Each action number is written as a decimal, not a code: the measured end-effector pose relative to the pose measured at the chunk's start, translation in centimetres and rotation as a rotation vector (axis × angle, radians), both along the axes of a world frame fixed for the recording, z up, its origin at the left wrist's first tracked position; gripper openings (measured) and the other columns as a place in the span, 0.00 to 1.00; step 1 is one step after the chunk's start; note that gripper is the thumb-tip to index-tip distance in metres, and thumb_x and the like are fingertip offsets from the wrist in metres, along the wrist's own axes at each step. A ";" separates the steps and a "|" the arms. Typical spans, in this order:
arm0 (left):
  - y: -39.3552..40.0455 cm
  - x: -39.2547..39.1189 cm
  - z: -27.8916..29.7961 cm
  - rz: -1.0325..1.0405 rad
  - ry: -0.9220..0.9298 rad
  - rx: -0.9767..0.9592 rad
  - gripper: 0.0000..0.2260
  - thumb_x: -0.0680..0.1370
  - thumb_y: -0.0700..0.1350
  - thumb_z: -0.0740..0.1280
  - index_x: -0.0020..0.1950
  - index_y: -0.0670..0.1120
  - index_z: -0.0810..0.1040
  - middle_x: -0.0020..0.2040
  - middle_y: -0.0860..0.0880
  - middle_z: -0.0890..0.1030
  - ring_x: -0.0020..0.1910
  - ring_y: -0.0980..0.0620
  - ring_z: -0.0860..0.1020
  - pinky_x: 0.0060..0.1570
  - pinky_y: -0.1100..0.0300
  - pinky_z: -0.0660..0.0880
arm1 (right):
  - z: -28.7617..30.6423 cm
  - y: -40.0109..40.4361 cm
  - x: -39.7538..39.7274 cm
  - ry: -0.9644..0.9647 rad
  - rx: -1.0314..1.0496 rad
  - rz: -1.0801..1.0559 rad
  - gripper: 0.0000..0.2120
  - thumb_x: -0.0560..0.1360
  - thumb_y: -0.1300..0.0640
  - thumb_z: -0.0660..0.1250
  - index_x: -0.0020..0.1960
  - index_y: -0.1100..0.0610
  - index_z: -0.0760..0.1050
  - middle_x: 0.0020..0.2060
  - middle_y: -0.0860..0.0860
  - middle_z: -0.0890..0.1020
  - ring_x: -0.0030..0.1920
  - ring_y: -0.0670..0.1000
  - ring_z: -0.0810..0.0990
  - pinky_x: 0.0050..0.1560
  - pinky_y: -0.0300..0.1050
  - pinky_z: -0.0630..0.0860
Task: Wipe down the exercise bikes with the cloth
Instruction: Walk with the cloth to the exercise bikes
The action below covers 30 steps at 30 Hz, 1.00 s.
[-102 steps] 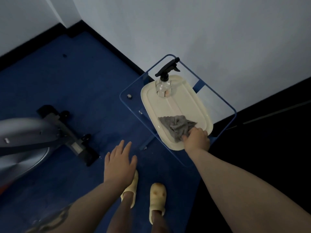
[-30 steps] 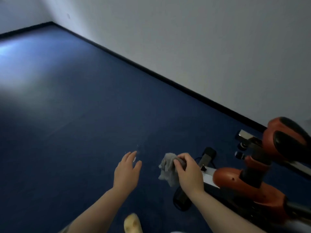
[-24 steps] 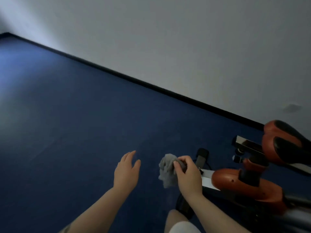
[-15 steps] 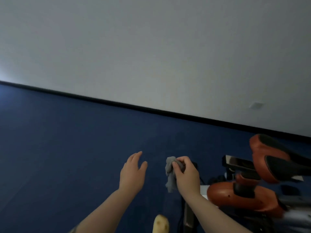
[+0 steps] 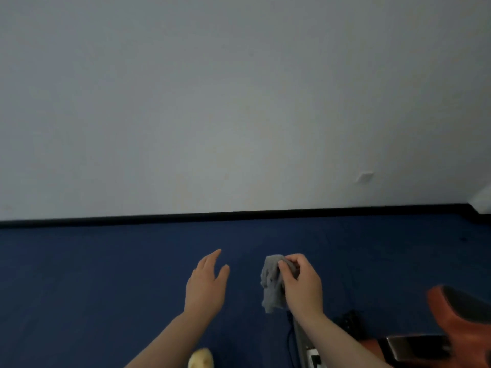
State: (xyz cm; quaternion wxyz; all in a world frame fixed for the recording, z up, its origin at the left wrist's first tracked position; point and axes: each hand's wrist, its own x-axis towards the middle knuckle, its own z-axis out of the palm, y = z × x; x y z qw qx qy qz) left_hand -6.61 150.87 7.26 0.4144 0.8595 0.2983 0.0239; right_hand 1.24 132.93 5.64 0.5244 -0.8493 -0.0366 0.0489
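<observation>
A crumpled grey cloth [image 5: 272, 284] hangs from my right hand [image 5: 303, 286], which grips its upper edge in front of me above the floor. My left hand [image 5: 207, 284] floats beside it, about a hand's width to the left, fingers apart and holding nothing. An orange and black exercise bike [image 5: 462, 321] shows only partly at the bottom right corner, with its seat and a silver post bracket [image 5: 414, 346] below my right forearm. The rest of the bike is out of frame.
Dark blue carpet [image 5: 106, 274] stretches ahead to a black skirting board [image 5: 239, 216] and a plain white wall [image 5: 239, 102]. A black cable and a grey floor bar [image 5: 303, 343] of the bike lie under my right arm. The toe of a yellow slipper [image 5: 200, 361] peeks at the bottom.
My right hand took the cloth from the tray. The view has since swung right and up, so the wall fills more of it and the bike has slid toward the bottom right corner.
</observation>
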 end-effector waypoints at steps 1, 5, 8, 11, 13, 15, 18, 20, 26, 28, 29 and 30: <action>0.9 1.8 0.1 -0.050 0.003 0.009 0.22 0.82 0.51 0.58 0.76 0.53 0.61 0.76 0.53 0.64 0.74 0.52 0.64 0.72 0.51 0.63 | 0.1 0.6 1.1 0.004 0.011 -0.040 0.07 0.77 0.51 0.66 0.40 0.45 0.72 0.37 0.43 0.79 0.39 0.42 0.78 0.38 0.42 0.75; 3.9 10.5 1.3 -0.270 0.005 0.034 0.22 0.82 0.52 0.58 0.76 0.53 0.62 0.76 0.53 0.64 0.74 0.51 0.64 0.72 0.50 0.63 | 0.8 2.3 5.6 -0.024 0.066 -0.294 0.07 0.77 0.52 0.66 0.40 0.45 0.72 0.37 0.44 0.79 0.38 0.42 0.78 0.38 0.42 0.74; 4.4 16.8 2.0 -0.433 -0.040 0.052 0.22 0.82 0.51 0.59 0.76 0.51 0.62 0.75 0.52 0.66 0.73 0.51 0.65 0.72 0.51 0.62 | 1.4 2.7 8.4 -0.034 0.064 -0.420 0.07 0.77 0.51 0.66 0.41 0.45 0.72 0.38 0.43 0.79 0.39 0.41 0.78 0.38 0.42 0.75; 2.1 22.2 2.1 -0.573 -0.055 -0.003 0.22 0.82 0.50 0.59 0.76 0.49 0.63 0.75 0.51 0.66 0.73 0.51 0.65 0.73 0.50 0.62 | 2.2 1.5 10.9 -0.054 0.065 -0.560 0.07 0.77 0.52 0.66 0.41 0.45 0.72 0.38 0.43 0.79 0.39 0.40 0.77 0.38 0.42 0.76; 0.1 24.4 2.2 -0.639 -0.072 -0.050 0.22 0.82 0.50 0.59 0.75 0.50 0.63 0.75 0.52 0.66 0.73 0.52 0.65 0.73 0.52 0.62 | 2.6 0.6 12.1 -0.076 0.040 -0.597 0.07 0.77 0.51 0.66 0.41 0.45 0.72 0.38 0.43 0.79 0.39 0.40 0.77 0.38 0.42 0.76; -2.8 27.7 1.7 -0.755 -0.066 -0.074 0.22 0.82 0.50 0.60 0.75 0.51 0.63 0.75 0.52 0.66 0.73 0.53 0.65 0.72 0.53 0.62 | 2.5 -1.2 14.4 -0.082 0.024 -0.676 0.07 0.77 0.51 0.65 0.41 0.46 0.72 0.38 0.44 0.79 0.39 0.42 0.78 0.38 0.43 0.75; -6.3 31.7 1.5 -0.870 -0.089 -0.053 0.22 0.82 0.50 0.59 0.76 0.51 0.63 0.74 0.52 0.66 0.73 0.53 0.65 0.72 0.52 0.63 | 2.5 -3.6 17.5 -0.077 0.040 -0.779 0.08 0.77 0.52 0.65 0.40 0.45 0.72 0.37 0.44 0.79 0.38 0.41 0.78 0.37 0.41 0.73; -8.3 34.8 1.6 -0.917 -0.093 -0.052 0.22 0.82 0.51 0.59 0.76 0.51 0.63 0.74 0.52 0.67 0.72 0.53 0.66 0.73 0.51 0.63 | 2.7 -5.4 19.9 -0.075 0.060 -0.841 0.08 0.77 0.52 0.65 0.39 0.45 0.72 0.36 0.44 0.80 0.38 0.40 0.78 0.38 0.40 0.74; -14.4 43.8 2.3 -1.036 -0.136 -0.080 0.21 0.81 0.50 0.60 0.75 0.51 0.65 0.73 0.52 0.68 0.71 0.53 0.67 0.71 0.56 0.63 | 3.5 -10.8 26.0 -0.097 0.020 -0.933 0.07 0.77 0.50 0.65 0.40 0.43 0.72 0.37 0.41 0.80 0.40 0.37 0.78 0.37 0.37 0.72; -16.4 46.5 2.6 -1.068 -0.141 -0.112 0.21 0.81 0.50 0.60 0.74 0.51 0.65 0.73 0.52 0.69 0.71 0.53 0.67 0.70 0.56 0.63 | 3.9 -12.4 28.1 -0.101 0.014 -0.980 0.07 0.77 0.51 0.65 0.40 0.44 0.72 0.38 0.41 0.79 0.40 0.38 0.78 0.37 0.36 0.71; -17.3 47.8 2.6 -1.087 -0.141 -0.120 0.21 0.81 0.50 0.60 0.74 0.51 0.65 0.73 0.52 0.69 0.71 0.53 0.67 0.70 0.56 0.64 | 4.0 -13.1 29.2 -0.105 0.010 -1.004 0.07 0.77 0.50 0.65 0.40 0.44 0.72 0.38 0.42 0.79 0.40 0.38 0.78 0.37 0.37 0.71; -18.2 49.3 2.6 -1.108 -0.138 -0.124 0.21 0.81 0.50 0.60 0.74 0.52 0.65 0.73 0.53 0.69 0.71 0.53 0.67 0.70 0.56 0.64 | 4.0 -13.8 30.4 -0.110 0.013 -1.028 0.07 0.77 0.50 0.65 0.40 0.44 0.72 0.38 0.42 0.79 0.40 0.39 0.78 0.37 0.38 0.72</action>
